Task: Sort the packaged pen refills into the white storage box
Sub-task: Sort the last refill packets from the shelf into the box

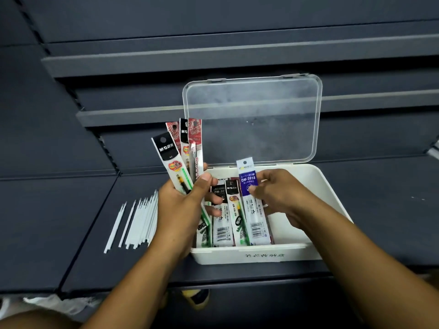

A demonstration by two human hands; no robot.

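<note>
The white storage box [332,193] stands open on a dark shelf, its clear lid [254,117] tilted up behind it. Several packaged pen refills [224,224] lie side by side in its left half. My left hand [180,210], at the box's left edge, grips a fanned bunch of refill packs [180,150] with black and red tops pointing up. My right hand [275,193], over the box, pinches a blue-labelled refill pack [248,181] whose lower end rests among the packs inside.
Several bare white refill tubes [140,222] lie in a row on the shelf left of the box. Dark shelves [166,65] step up behind. A white cloth [54,302] and a yellow-black object [194,298] show below the shelf edge.
</note>
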